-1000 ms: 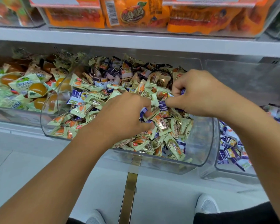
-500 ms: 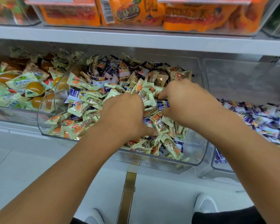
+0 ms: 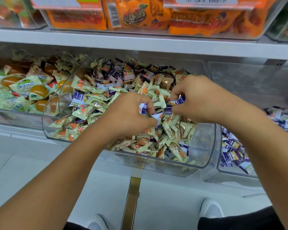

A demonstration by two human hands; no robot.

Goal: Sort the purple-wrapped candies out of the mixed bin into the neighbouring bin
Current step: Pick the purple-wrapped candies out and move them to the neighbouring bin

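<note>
Nearest of all are two white shoes [image 3: 210, 209] on the pale floor [image 3: 23, 171], with a brass strip [image 3: 131, 201] running between them toward the shelving. Two bare forearms reach up from there into the clear mixed bin [image 3: 206, 146], which is heaped with pale green and gold wrapped sweets and a scattering of purple ones.

The left hand [image 3: 128, 117] is curled over the heap, its fingers gripping purple-wrapped candies [image 3: 143, 108] (at least two wrappers poke out between finger and thumb, one white-ended). The right hand [image 3: 199, 100] sits just beside it, knuckles up, pinching another purple candy [image 3: 179, 100] at its fingertips, with a darker purple wrapper just below its thumb. Both hands are low in the middle of the mixed bin, close together but not touching.

To the right, sharing a wall with it, stands the neighbouring bin [image 3: 223, 173], holding only purple and white wrappers; the right forearm crosses over its near corner. To the left is a bin of green packets with orange jellies [image 3: 38, 92].

Farther back, a grey shelf edge [image 3: 140, 42] runs across, and above it lie orange snack bags [image 3: 135, 15] in clear trays.
</note>
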